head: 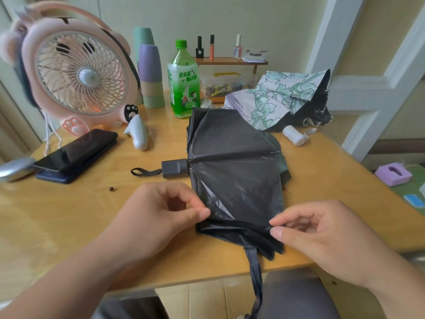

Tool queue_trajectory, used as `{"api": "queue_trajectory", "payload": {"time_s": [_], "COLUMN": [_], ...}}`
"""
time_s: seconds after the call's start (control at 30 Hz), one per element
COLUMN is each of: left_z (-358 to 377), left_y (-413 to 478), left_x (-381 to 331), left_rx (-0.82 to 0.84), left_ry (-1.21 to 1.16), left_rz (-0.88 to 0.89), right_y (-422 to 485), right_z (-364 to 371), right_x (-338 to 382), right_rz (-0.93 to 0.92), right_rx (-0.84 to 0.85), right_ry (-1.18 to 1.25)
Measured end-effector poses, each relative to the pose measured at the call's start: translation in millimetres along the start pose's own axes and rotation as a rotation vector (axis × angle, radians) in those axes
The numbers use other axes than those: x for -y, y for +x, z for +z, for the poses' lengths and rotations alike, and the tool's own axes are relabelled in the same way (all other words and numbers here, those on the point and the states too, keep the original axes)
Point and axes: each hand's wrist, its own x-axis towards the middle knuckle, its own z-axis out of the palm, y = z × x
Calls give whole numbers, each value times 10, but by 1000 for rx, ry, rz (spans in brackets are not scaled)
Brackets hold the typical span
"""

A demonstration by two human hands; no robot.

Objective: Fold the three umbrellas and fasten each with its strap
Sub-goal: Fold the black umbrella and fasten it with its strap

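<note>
Centrally, black umbrella (234,171) lies half-collapsed on wooden desk (92,203), grey handle (174,168) pointing to 9 o'clock, canopy spread toward 6. Left hand (161,217) pinches canopy hem at 7 o'clock. Right hand (322,236) pinches same hem at 5, other fingers loosely curled. Strap (255,272) hangs over near desk edge at 6. Floral umbrella (282,97) heaped at 1 o'clock, unfolded. Phone (78,153) at 9, pink fan (78,72) at 10, green bottle (182,81) at 12.
</note>
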Motion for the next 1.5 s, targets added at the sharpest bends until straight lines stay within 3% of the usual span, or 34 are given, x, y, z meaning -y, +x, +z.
{"api": "queue_trajectory", "payload": {"time_s": [0.13,0.33,0.4,0.53,0.67,0.73,0.83,0.9,0.97,1.03,1.17,1.37,1.5], "left_z": [80,116,98,137,36,-59,-148,-187,-215,-244,-294,-324,-380], "left_y": [135,255,190,98,123,150,203,249,266,257,158,90,202], "left_x": [-58,-72,-46,-45,57,119,234,288,287,292,379,351,181], "left_rx": [-171,-70,-2,65,174,298,437,470,489,488,426,395,467], "left_ry": [-177,-299,-87,600,845,873,762,735,748,746,728,845,682], "left_rz": [-212,-317,-256,-21,337,423,415,464,513,524,537,726,744], "right_y": [23,63,57,48,30,16,36,132,272,398,354,208,222], "right_z": [135,267,277,267,203,137,42,53,174,356,399,5,-133], "right_x": [-6,-21,-19,-25,70,131,345,454,475,397,87,0,43], "right_rz": [-26,4,57,61,70,106,145,3,-184,-285,-197,-94,-84], "right_rx": [-142,-260,-218,-103,7,67,83,-17,-49,73,293,416,464], "right_ry": [-1,3,-31,-180,-337,-467,-754,-875,-863,-844,-825,-877,-790]}}
